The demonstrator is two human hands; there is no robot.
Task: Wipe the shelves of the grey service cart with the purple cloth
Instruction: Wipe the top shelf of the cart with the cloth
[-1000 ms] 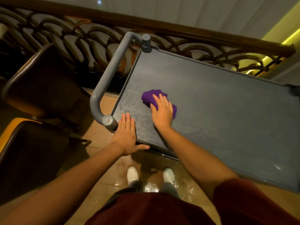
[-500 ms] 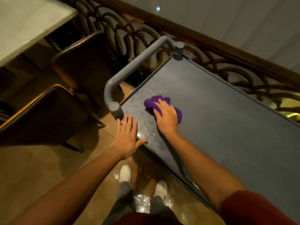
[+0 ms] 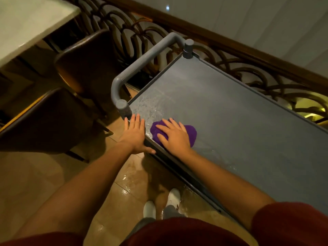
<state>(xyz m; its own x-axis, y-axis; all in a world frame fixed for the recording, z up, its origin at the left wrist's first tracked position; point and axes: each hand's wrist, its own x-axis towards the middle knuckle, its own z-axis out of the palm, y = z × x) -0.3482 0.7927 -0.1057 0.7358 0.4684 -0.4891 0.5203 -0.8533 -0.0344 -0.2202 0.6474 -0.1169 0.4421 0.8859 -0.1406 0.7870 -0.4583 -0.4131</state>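
The grey service cart's top shelf (image 3: 230, 110) runs from the centre to the right edge, with wet streaks near its left end. A bunched purple cloth (image 3: 191, 133) lies on the shelf close to the near rim. My right hand (image 3: 174, 135) presses flat on the cloth, fingers spread. My left hand (image 3: 135, 134) rests flat and open on the cart's near corner rim, just below the handle post. The curved grey handle (image 3: 142, 66) stands at the cart's left end. Lower shelves are hidden under the top.
Two dark chairs (image 3: 85, 68) stand left of the cart beside a pale table (image 3: 26, 20). An ornate railing (image 3: 248, 68) runs behind the cart. The tiled floor (image 3: 127, 185) by my white shoes (image 3: 173, 196) looks wet.
My right hand has dragged the purple cloth from the shelf's left middle toward the near rim. My left hand stays on the corner. The view has swung left and tilted.
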